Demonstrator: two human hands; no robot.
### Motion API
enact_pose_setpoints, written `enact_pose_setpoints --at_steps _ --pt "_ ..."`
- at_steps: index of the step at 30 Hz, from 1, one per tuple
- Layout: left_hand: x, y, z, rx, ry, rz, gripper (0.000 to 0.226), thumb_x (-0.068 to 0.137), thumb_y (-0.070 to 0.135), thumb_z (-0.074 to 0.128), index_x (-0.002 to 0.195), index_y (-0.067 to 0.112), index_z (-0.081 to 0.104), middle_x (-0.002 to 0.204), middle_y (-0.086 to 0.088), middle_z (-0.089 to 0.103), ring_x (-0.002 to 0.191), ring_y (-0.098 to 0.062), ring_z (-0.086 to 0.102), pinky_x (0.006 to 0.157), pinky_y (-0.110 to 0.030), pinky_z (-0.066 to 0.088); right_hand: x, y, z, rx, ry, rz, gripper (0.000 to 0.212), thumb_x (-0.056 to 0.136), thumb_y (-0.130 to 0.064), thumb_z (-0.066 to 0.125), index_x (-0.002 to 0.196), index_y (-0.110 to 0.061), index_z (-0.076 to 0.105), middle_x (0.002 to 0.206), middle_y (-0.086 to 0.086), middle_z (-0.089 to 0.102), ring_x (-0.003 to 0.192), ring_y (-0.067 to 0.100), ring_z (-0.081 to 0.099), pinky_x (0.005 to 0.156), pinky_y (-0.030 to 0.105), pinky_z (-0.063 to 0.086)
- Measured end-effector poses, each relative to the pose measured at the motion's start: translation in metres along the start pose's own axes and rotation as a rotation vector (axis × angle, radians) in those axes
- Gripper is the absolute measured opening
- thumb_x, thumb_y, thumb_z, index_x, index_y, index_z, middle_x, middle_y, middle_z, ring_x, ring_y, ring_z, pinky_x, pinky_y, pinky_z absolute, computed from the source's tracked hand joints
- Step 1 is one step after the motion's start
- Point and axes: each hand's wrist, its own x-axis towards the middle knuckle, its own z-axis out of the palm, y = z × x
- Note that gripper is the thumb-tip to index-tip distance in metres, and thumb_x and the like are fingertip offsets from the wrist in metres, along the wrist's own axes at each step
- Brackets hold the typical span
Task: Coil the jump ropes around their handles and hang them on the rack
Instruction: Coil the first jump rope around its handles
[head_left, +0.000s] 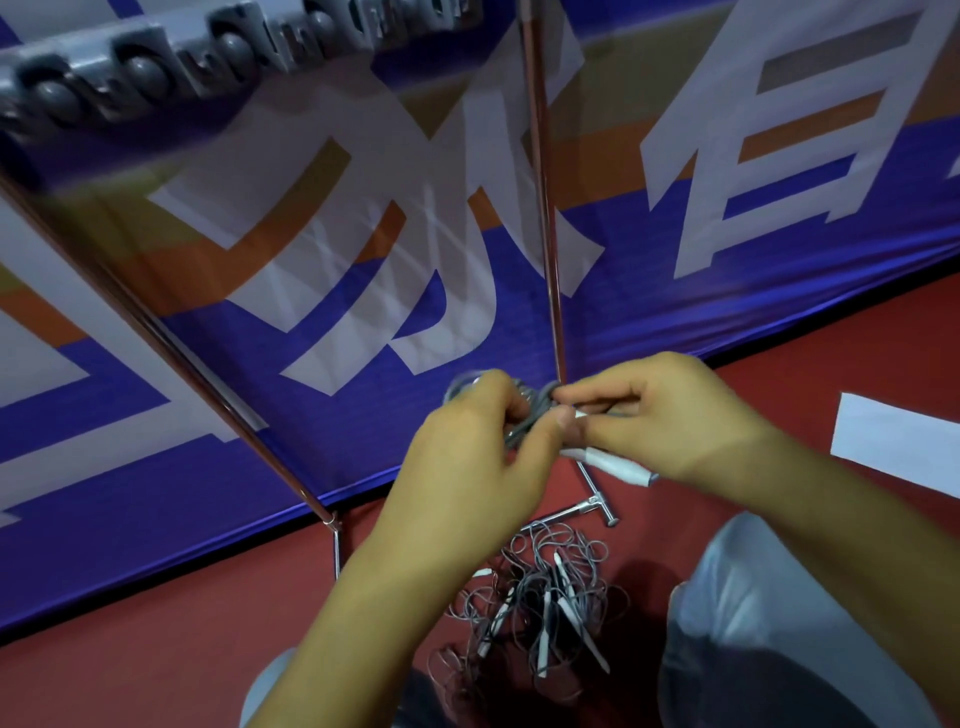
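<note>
Left hand (467, 457) and right hand (660, 415) both pinch the grey jump rope (530, 415): cord light, limp, springy, so best held at its stiff white handles (613, 462).

rack poles (543, 208) ahead, rope pile (535, 608) below

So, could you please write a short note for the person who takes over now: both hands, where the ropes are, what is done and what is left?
Left hand: grips the grey cord bundle of the jump rope in hand.
Right hand: pinches the cord beside its white handle, which pokes out below.
Pile of loose ropes: tangled on the red floor between the knees.
Rack: chrome poles in front, no rope seen hanging on them.
Done: this rope is mostly bundled.
Left: finish it, hang it, then coil and hang the pile.
</note>
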Motion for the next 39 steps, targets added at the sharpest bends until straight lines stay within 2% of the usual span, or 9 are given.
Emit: enact_pose_setpoints --at_steps 6,10,15,20,22,27,32,35,39 --pt "-0.004 0.003 -0.001 -0.376 -0.045 -0.228 0.017 0.096 0.032 0.049 0.085 0.019 0.053 0.061 0.004 0.069 0.045 -0.006 0.049 0.048 -0.019 0.042 -0.004 0.002 0.012 0.096 0.16 -0.02 0.031 0.072 -0.014 0.081 0.099 -0.027 0.073 0.083 -0.018 0.069 0.082 -0.01 0.063 0.079 0.005 0.046" --pt "-0.009 0.003 -0.001 -0.314 -0.025 -0.208 0.013 0.096 0.029 0.051 0.088 0.02 0.058 0.06 -0.002 0.067 0.038 0.002 0.048 0.042 -0.011 0.032 -0.008 0.004 0.017 0.112 0.182 -0.039 0.037 0.071 -0.019 0.081 0.086 -0.046 0.062 0.083 -0.011 0.071 0.08 0.006 0.068 0.079 0.023 0.053" --pt "-0.01 0.005 -0.004 -0.36 -0.04 -0.165 0.008 0.093 0.027 0.055 0.087 0.023 0.058 0.072 0.005 0.072 0.052 0.005 0.058 0.051 -0.012 0.04 -0.011 0.004 0.017 0.107 0.201 -0.104 0.052 0.074 -0.018 0.079 0.099 -0.057 0.054 0.086 -0.011 0.068 0.082 0.008 0.067 0.08 0.022 0.052" --pt "-0.009 0.004 -0.008 -0.272 -0.059 -0.115 0.009 0.09 0.034 0.056 0.086 0.026 0.054 0.074 0.007 0.069 0.047 -0.011 0.054 0.056 -0.033 0.05 -0.006 0.008 0.018 0.021 0.258 -0.143 0.042 0.075 -0.016 0.078 0.114 -0.028 0.068 0.095 -0.013 0.064 0.089 0.005 0.063 0.085 0.016 0.05" --pt "-0.009 0.003 -0.01 -0.198 -0.051 -0.072 0.01 0.088 0.038 0.056 0.086 0.029 0.054 0.068 0.013 0.064 0.047 -0.008 0.054 0.054 -0.027 0.047 -0.007 0.007 0.018 0.019 0.269 -0.17 0.04 0.074 -0.015 0.078 0.113 -0.023 0.069 0.092 -0.017 0.061 0.09 0.002 0.06 0.082 0.009 0.046" --pt "-0.009 0.0 -0.012 -0.128 -0.019 -0.007 0.004 0.086 0.033 0.063 0.088 0.035 0.059 0.076 0.023 0.062 0.063 0.003 0.056 0.056 -0.01 0.04 -0.009 0.004 0.016 0.052 0.212 -0.177 0.053 0.076 -0.018 0.077 0.107 -0.056 0.054 0.086 -0.017 0.06 0.081 0.004 0.06 0.077 0.009 0.046" --pt "-0.013 0.003 -0.009 -0.129 -0.034 0.008 0.013 0.086 0.036 0.06 0.083 0.046 0.053 0.075 0.017 0.063 0.058 0.001 0.054 0.054 -0.014 0.041 -0.008 0.006 0.018 -0.042 0.228 -0.183 0.042 0.076 -0.017 0.077 0.115 -0.031 0.067 0.086 -0.018 0.059 0.088 0.004 0.059 0.079 0.009 0.044" --pt "-0.013 0.005 -0.006 -0.097 -0.04 0.009 0.005 0.088 0.037 0.058 0.091 0.034 0.06 0.076 0.004 0.064 0.068 -0.009 0.056 0.06 -0.028 0.044 -0.008 0.007 0.018 -0.047 0.202 -0.149 0.032 0.077 -0.017 0.075 0.105 -0.031 0.069 0.088 -0.013 0.064 0.078 0.005 0.062 0.075 0.015 0.048" --pt "-0.011 0.004 -0.005 -0.04 -0.022 0.014 0.005 0.089 0.035 0.058 0.086 0.031 0.058 0.073 0.004 0.064 0.069 -0.008 0.054 0.058 -0.025 0.043 -0.009 0.005 0.018 0.004 0.208 -0.15 0.03 0.077 -0.019 0.076 0.091 -0.041 0.062 0.084 -0.015 0.065 0.076 0.003 0.062 0.075 0.017 0.049"
